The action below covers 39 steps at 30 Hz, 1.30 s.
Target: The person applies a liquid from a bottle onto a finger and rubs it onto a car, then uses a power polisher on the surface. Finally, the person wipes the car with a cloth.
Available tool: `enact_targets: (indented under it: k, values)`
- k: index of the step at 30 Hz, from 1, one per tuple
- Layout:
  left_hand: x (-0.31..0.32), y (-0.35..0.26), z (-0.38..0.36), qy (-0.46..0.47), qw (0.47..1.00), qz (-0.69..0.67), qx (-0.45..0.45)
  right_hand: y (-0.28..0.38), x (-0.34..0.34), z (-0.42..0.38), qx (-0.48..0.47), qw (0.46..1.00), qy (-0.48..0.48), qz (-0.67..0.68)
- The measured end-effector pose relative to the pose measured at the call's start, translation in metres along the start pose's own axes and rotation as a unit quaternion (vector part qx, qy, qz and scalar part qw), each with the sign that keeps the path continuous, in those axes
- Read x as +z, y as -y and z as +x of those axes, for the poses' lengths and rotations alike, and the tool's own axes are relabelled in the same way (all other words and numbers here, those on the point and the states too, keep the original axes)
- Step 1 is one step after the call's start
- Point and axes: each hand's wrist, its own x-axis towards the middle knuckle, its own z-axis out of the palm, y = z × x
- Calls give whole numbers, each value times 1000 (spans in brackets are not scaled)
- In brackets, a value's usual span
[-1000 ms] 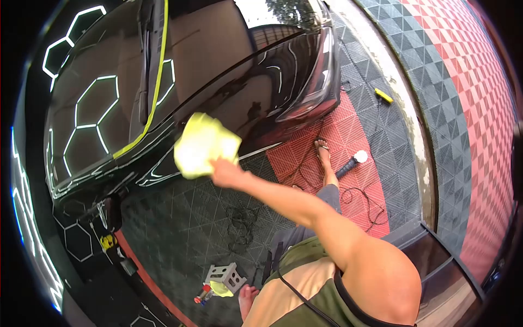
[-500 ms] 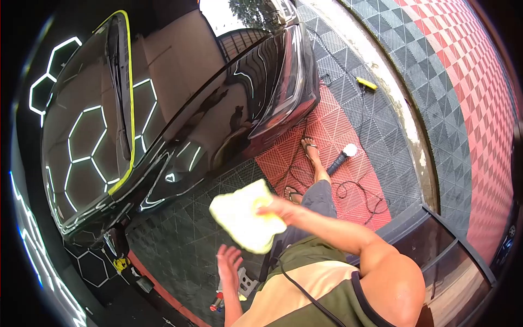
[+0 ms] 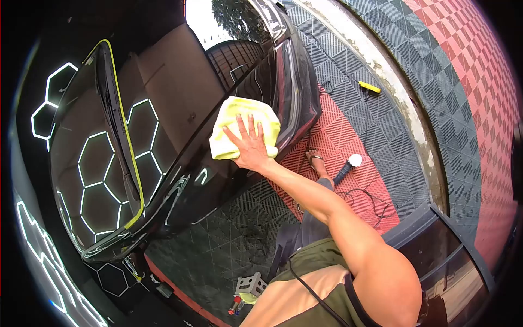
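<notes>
My right hand (image 3: 251, 150) lies flat with its fingers spread on a pale yellow microfibre cloth (image 3: 231, 111). The cloth is folded and pressed against the glossy black front fender of a car (image 3: 210, 169), close to the hood edge and the headlight (image 3: 286, 82). Part of the cloth is covered by my fingers. My left hand is out of view.
A dark-handled tool with a round white head (image 3: 344, 168) lies on red floor tiles by my foot, near a looped black cable (image 3: 376, 204). A yellow item (image 3: 370, 87) lies further off. A grey stool-like block (image 3: 251, 284) stands low beside me. Yellow tape (image 3: 121, 98) edges the windshield.
My right hand has carried the cloth up and forward from the air onto the car's fender, and its fingers have spread flat. My left hand has left the view.
</notes>
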Motion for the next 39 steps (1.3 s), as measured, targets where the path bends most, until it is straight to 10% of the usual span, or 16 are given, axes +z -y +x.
enact_targets:
  k: [7,11,15,17,25,31,33,36,39]
  values:
    - [20,-62,-20,-16,998,-59,20,-162,-5,123,73,980,-170,-72]
    - [35,-62,-43,-5,997,-71,28,-190,-21,168,267,958,-29,102]
    - [50,-46,-52,17,996,-84,29,-66,10,63,84,993,-67,-40]
    - [56,-33,-58,25,995,-89,29,5,-1,19,-40,987,129,-86]
    - [62,48,-57,57,992,-101,42,114,113,-47,-44,991,80,-96]
    - [51,124,-53,87,991,-93,32,237,192,-152,-163,945,269,89]
    - [50,151,-54,99,991,-88,28,251,194,-175,3,794,430,430]
    - [44,186,-54,121,989,-81,18,228,132,-200,280,622,512,522]
    - [39,220,-56,152,986,-71,13,139,44,-219,455,617,379,519]
